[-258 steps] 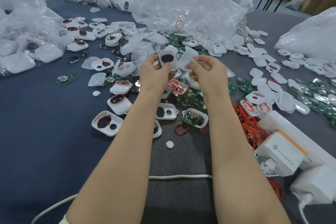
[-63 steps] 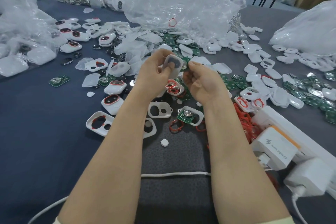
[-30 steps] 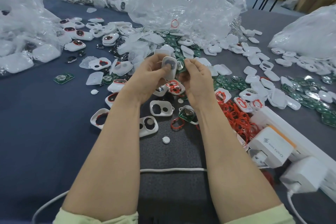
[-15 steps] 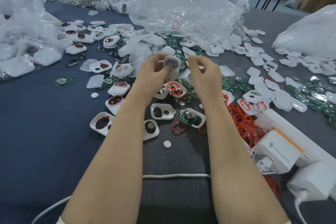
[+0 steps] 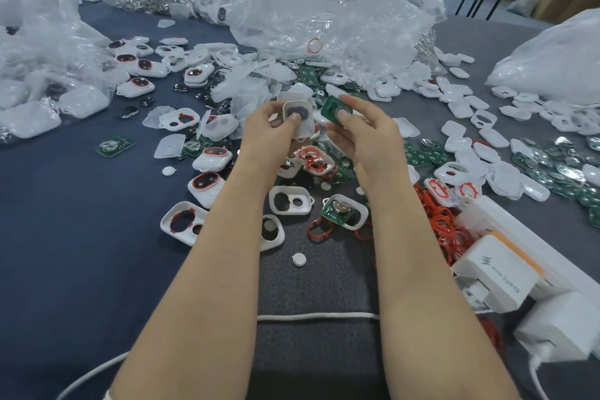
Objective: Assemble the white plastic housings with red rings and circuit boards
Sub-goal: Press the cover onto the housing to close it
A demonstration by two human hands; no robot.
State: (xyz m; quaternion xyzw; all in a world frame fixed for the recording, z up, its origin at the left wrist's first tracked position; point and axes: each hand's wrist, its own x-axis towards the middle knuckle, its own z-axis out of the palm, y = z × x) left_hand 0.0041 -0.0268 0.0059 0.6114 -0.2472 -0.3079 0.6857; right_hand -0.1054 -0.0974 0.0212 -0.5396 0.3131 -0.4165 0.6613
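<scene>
Head view: the clear plastic bag (image 5: 324, 10) at the back holds a red ring (image 5: 314, 45). On the cloth, an open housing (image 5: 361, 215) cradles a seated board (image 5: 337, 209). The right hand (image 5: 367, 136) looked empty half a second back; now it pinches a green circuit board (image 5: 332, 107). That board sits just beside the white housing (image 5: 298, 120), which the left hand (image 5: 269, 133) grips, thumb on its dark centre, both raised above the pile.

— How do the arms lie?
— The bare left forearm (image 5: 211, 269) comes up from 7 o'clock and the bare right forearm (image 5: 418, 269) from 5, converging toward 12.
— And the hands?
— The left hand (image 5: 269, 130) grips a small rounded white plastic housing (image 5: 302, 127), with the thumb pressed on its dark opening. At its 3 o'clock, close but apart, the right hand (image 5: 367, 136) pinches a green oval circuit board (image 5: 331, 109).
</scene>
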